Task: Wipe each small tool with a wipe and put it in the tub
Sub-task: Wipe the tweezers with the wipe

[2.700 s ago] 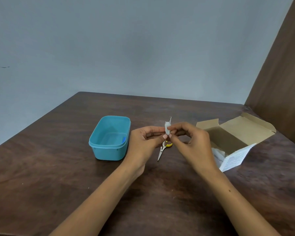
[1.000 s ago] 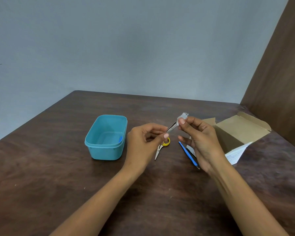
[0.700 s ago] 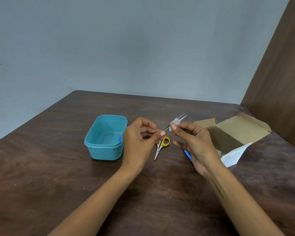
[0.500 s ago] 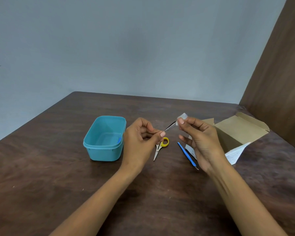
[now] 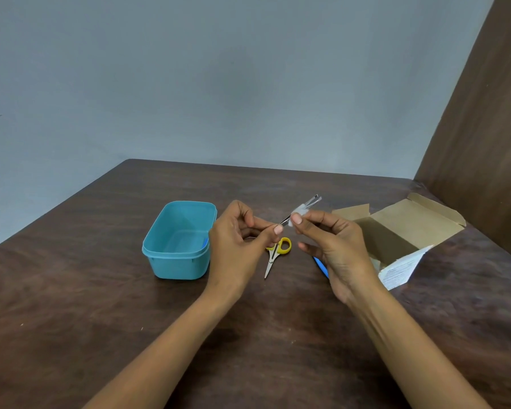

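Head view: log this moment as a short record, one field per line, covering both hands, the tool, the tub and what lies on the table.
left hand: pinches one end of the metal tweezers
right hand: pinches a white wipe round the tweezers
tub: teal, open, a blue item at its inner wall
on table: yellow-handled scissors, blue tool partly hidden by the right hand, open cardboard box
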{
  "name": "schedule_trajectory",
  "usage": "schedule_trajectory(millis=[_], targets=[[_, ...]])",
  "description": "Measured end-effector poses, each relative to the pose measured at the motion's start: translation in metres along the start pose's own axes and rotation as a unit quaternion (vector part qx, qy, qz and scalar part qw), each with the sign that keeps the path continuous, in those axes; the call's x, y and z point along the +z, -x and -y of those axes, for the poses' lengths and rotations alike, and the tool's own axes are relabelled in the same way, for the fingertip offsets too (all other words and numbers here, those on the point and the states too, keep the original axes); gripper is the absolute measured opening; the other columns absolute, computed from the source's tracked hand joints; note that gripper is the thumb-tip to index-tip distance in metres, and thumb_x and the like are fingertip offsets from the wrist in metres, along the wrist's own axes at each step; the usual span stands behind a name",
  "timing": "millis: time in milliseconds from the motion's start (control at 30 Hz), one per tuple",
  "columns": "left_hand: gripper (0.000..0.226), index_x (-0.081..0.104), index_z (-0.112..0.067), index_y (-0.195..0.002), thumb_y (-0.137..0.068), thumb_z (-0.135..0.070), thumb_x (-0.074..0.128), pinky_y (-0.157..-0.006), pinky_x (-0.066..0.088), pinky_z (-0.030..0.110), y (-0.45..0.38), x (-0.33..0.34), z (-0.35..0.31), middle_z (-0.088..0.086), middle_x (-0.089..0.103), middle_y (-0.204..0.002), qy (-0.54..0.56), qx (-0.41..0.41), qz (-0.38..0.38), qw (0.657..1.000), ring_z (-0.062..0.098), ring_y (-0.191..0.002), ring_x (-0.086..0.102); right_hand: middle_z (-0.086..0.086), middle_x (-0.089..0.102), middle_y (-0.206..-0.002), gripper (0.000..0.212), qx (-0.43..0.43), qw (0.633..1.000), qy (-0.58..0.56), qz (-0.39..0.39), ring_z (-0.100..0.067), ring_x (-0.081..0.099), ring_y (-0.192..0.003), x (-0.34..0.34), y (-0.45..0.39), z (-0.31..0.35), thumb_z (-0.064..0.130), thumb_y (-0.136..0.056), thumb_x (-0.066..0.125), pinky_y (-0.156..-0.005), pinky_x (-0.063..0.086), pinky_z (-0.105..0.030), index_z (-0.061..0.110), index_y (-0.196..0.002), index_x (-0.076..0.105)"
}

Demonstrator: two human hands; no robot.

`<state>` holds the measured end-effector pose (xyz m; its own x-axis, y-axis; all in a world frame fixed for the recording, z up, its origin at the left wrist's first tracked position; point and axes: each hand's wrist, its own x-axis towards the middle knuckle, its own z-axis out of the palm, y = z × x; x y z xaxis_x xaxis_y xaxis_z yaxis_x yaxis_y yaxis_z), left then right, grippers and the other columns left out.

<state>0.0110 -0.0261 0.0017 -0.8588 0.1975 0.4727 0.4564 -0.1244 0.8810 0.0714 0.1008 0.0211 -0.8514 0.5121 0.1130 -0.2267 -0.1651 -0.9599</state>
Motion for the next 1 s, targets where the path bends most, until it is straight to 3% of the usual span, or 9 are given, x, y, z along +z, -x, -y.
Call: schedule_trajectory(millis=[100, 233, 400, 667, 1000], targets=[[0.041, 0.035, -0.013, -0.072, -0.076, 0.002, 0.074, -0.063, 0.059, 0.034, 0.0, 0.001, 0.001, 0.015, 0.071, -0.071, 0.003, 0.0, 0.01, 1.0, 0.022, -0.065, 0.071, 0.005, 0.072, -0.073, 0.009, -0.003, 1.0, -0.02, -0.011, -0.002, 0.065, -0.069, -0.005, -0.003, 0.007, 0.011, -0.075, 0.073, -0.057, 0.053, -0.019, 0.009, -0.084, 0.071], [0.042, 0.035, -0.014, -0.071, -0.075, 0.0, 0.074, -0.067, 0.059, 0.043, 0.001, 0.001, 0.003, 0.014, 0.072, -0.071, 0.003, -0.003, 0.014, 1.0, 0.025, -0.066, 0.071, 0.001, 0.071, -0.081, 0.015, -0.001, 0.999, -0.04, -0.026, 0.0, 0.064, -0.071, -0.01, -0.005, 0.011, 0.013, -0.076, 0.072, -0.057, 0.052, -0.018, 0.008, -0.09, 0.07], [0.04, 0.035, -0.01, -0.072, -0.076, 0.002, 0.073, -0.066, 0.06, 0.044, 0.002, 0.001, 0.0, 0.016, 0.072, -0.072, 0.013, -0.007, 0.005, 1.0, 0.026, -0.067, 0.072, 0.004, 0.071, -0.071, 0.004, 0.005, 1.0, -0.021, -0.003, -0.004, 0.064, -0.067, 0.0, 0.002, 0.003, 0.01, -0.074, 0.073, -0.055, 0.053, -0.019, 0.011, -0.077, 0.071], [0.039, 0.036, -0.009, -0.071, -0.076, 0.001, 0.073, -0.068, 0.059, 0.048, 0.002, 0.0, -0.002, 0.015, 0.072, -0.073, 0.008, -0.001, 0.009, 1.0, 0.024, -0.069, 0.072, 0.004, 0.07, -0.064, 0.009, -0.003, 1.0, 0.003, 0.008, -0.005, 0.066, -0.062, 0.003, 0.006, 0.002, 0.004, -0.071, 0.075, -0.056, 0.053, -0.02, 0.01, -0.072, 0.068], [0.042, 0.035, -0.011, -0.067, -0.076, 0.0, 0.074, -0.068, 0.058, 0.05, 0.004, 0.002, -0.001, 0.012, 0.072, -0.071, 0.0, 0.006, 0.027, 1.0, 0.023, -0.068, 0.072, 0.0, 0.072, -0.082, 0.014, 0.014, 0.998, -0.052, -0.032, 0.0, 0.064, -0.07, -0.009, -0.003, 0.015, 0.012, -0.074, 0.073, -0.056, 0.052, -0.018, 0.008, -0.088, 0.071]])
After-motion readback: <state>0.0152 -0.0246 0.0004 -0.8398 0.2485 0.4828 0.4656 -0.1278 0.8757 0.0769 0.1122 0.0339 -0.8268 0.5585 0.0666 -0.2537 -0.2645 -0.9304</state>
